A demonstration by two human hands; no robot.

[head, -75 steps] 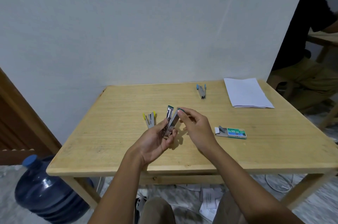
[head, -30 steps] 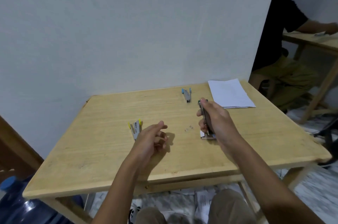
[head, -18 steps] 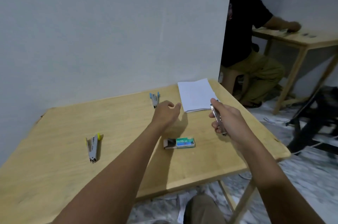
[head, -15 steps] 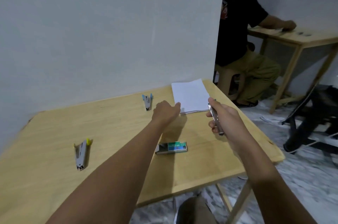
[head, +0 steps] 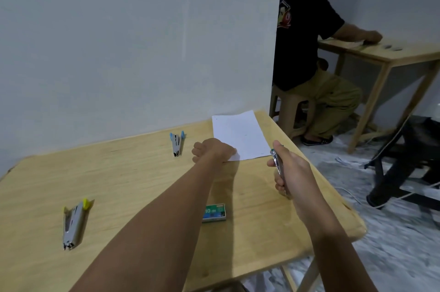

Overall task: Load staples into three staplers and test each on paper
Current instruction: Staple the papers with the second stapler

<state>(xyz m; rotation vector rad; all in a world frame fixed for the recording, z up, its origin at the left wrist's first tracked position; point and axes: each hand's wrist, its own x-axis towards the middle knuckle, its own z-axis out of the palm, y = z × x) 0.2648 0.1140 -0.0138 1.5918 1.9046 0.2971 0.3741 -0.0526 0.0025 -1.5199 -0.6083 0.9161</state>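
**Left hand on the paper corner, right hand holding a stapler**

The left hand (head: 212,151) lies on the near left corner of the sheet of paper (head: 240,135). Its fingers are curled over that corner, though the fingertips are hidden behind the back of the hand. The right hand (head: 289,173) is clenched around a silver stapler (head: 278,166), holding it tilted in the air above the right side of the wooden table (head: 142,179), just short of the paper's near edge.

A green staple box (head: 215,212) lies flat on the table between the two forearms. The left forearm covers its left end, and its contents cannot be seen.

A blue-tipped stapler (head: 176,145) lies spread open near the wall, left of the paper. A yellow-tipped stapler (head: 74,223) lies spread open too, well apart at the near left.

Beyond the wall's edge on the right, another person (head: 307,53) sits on a stool at a second wooden table (head: 390,53).
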